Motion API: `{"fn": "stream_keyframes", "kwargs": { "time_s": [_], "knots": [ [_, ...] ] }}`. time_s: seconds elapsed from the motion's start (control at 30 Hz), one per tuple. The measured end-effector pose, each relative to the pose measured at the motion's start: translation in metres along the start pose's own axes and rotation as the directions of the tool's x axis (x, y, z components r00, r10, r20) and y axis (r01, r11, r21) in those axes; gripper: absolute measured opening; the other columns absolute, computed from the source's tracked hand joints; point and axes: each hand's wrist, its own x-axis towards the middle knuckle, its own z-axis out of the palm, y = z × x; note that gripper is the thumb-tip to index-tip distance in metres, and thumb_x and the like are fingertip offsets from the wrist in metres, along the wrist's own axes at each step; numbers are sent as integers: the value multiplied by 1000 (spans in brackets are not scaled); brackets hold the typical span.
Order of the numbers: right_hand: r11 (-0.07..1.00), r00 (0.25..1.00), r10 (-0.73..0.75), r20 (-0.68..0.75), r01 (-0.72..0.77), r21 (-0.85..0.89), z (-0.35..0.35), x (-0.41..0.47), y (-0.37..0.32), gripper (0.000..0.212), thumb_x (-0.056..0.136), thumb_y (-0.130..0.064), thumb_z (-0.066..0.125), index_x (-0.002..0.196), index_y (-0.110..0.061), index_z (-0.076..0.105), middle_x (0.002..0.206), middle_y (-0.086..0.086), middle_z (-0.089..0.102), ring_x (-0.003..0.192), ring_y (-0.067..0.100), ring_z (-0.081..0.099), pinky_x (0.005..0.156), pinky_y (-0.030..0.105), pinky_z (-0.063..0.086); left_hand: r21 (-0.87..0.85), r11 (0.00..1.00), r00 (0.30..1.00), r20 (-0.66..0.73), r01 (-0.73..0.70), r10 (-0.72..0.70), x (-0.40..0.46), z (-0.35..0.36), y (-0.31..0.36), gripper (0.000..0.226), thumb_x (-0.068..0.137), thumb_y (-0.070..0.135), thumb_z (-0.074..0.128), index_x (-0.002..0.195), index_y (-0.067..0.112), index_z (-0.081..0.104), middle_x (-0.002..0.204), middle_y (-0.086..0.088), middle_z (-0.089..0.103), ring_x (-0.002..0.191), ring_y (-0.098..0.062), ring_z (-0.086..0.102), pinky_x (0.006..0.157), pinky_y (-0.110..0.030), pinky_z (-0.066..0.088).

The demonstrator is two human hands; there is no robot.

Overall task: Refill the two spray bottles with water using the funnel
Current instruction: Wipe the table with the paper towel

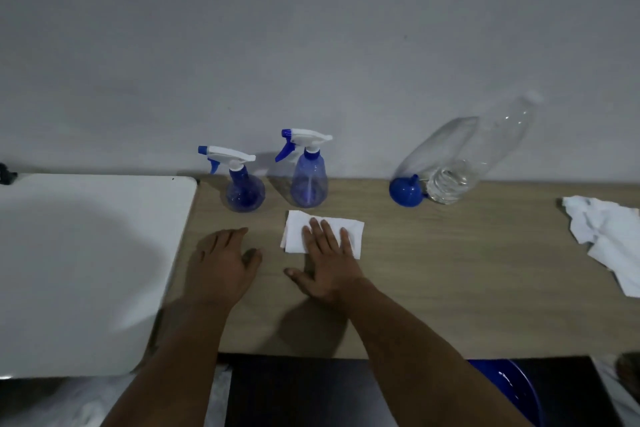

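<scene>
Head view, read left to right: a white board (pixel 86 270) lies at the far left of the wooden table (pixel 450 270); my left hand (pixel 223 262) rests flat on the wood, fingers relaxed, holding nothing. Behind it stand the round spray bottle (pixel 244 184) and the taller spray bottle (pixel 308 173), both upright with trigger heads screwed on. My right hand (pixel 329 253) presses, fingers spread, on a folded white tissue (pixel 325 229). Further right the blue funnel (pixel 407 191) lies beside the nearly drained water bottle (pixel 467 156); crumpled cloth (pixel 602 239) follows. Refilling appears finished, judging by the capped sprayers; only wiping up remains.
</scene>
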Motion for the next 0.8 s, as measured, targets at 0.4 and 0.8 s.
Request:
{"fn": "stream_keyframes", "kwargs": {
  "time_s": [0.4,0.8],
  "knots": [
    [917,929,369,23,-368,157,-36,-126,233,106,93,-84,24,165,-17,-15,172,2,-26,158,19,-25,126,57,-14,99,987,992,14,-125,125,-19,54,145,62,86,61,52,135,23,55,135,-1,58,128,-26,50,103,-47,46],
    [703,724,690,2,-670,239,-14,-265,325,117,82,-96,4,164,-15,-18,170,7,-30,157,26,-28,127,56,-13,-86,996,999,19,-30,31,-70,63,233,66,82,55,59,132,12,60,129,-7,63,121,-30,55,106,-43,44]
  ]
}}
